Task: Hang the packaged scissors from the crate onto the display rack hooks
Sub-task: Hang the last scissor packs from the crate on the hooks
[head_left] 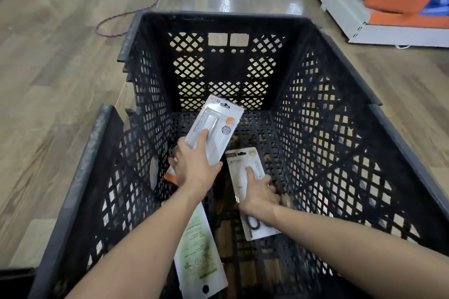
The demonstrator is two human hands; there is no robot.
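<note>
Black crate (pixel 340 109) | left grip (pixel 192 165) holds scissors pack (pixel 213 126) | right grip (pixel 260 192) holds second pack (pixel 245 167)

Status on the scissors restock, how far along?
Done: nothing visibly hung; no rack hooks clearly in view. In hand: left hand grips one scissors pack, right hand grips another pack, both inside the crate. Left: a third pack lies at the bottom.

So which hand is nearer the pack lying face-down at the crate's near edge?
Left. The left hand grips another scissors pack just above the face-down pack, its forearm crossing over it. The right hand holds a pack further right.
</note>
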